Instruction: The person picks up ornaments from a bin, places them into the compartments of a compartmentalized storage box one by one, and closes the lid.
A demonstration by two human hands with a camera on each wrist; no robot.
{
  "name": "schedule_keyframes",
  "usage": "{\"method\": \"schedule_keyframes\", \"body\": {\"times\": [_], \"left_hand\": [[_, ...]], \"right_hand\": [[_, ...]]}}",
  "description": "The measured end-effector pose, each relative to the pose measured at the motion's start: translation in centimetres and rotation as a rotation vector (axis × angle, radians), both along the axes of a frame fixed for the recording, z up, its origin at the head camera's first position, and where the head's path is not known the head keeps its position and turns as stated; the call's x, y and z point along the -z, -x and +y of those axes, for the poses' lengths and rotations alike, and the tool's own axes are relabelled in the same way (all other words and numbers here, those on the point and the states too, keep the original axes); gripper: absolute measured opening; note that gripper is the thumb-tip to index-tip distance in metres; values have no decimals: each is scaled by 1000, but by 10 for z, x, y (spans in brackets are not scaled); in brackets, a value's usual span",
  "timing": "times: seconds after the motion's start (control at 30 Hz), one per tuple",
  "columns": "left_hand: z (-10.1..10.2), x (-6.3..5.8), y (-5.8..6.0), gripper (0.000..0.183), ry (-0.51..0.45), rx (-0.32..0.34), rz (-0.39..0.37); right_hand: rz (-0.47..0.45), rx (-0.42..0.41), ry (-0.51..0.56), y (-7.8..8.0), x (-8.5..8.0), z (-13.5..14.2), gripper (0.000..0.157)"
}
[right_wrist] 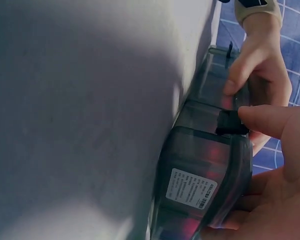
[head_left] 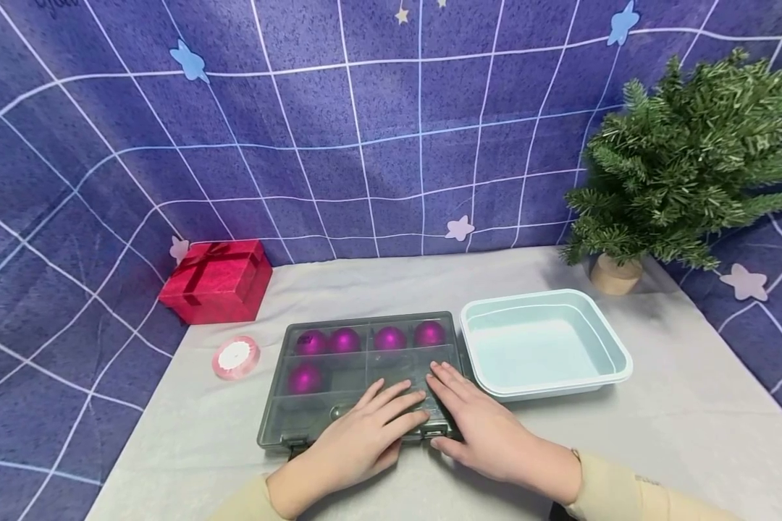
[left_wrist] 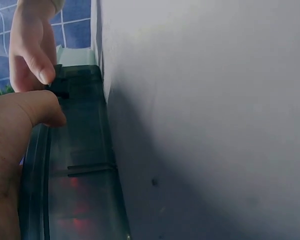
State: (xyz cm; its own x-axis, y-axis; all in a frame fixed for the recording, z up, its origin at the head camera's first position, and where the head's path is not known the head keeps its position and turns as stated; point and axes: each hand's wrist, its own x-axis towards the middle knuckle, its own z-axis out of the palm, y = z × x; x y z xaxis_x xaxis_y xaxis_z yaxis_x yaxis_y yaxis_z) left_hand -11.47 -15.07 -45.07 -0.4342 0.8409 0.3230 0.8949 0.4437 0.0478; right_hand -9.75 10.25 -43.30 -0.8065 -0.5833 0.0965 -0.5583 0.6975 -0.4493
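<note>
A grey see-through compartment box lies on the table with its lid down. Several shiny purple balls sit in its compartments, mostly along the back row. My left hand rests on the front middle of the lid, fingers extended, its thumb by the front edge. Toward the front right corner, my right hand lies on the lid with fairly straight fingers. In the right wrist view, that hand's thumb touches a dark latch on the box's front side. A white printed label shows on a side wall.
Right of the box stands a pale blue plastic basin. Behind it is a small artificial pine tree on a wooden base. A red gift box and a pink ribbon roll are at the left. A blue gridded cloth hangs behind.
</note>
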Motion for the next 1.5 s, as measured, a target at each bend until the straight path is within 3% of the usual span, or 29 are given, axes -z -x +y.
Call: {"method": "schedule_keyframes", "body": {"times": [0.83, 1.13, 1.3, 1.5], "left_hand": [[0, -1, 0, 57, -29, 8, -9], [-6, -10, 1, 53, -11, 3, -123], [-16, -18, 0, 41, -50, -93, -103], [-44, -28, -4, 36, -176, -305, -97]], "right_hand": [[15, 14, -27, -2, -6, -5, 80], [17, 33, -11, -1, -3, -4, 81], [57, 43, -8, -1, 0, -4, 81], [101, 50, 7, -1, 2, -3, 82]]}}
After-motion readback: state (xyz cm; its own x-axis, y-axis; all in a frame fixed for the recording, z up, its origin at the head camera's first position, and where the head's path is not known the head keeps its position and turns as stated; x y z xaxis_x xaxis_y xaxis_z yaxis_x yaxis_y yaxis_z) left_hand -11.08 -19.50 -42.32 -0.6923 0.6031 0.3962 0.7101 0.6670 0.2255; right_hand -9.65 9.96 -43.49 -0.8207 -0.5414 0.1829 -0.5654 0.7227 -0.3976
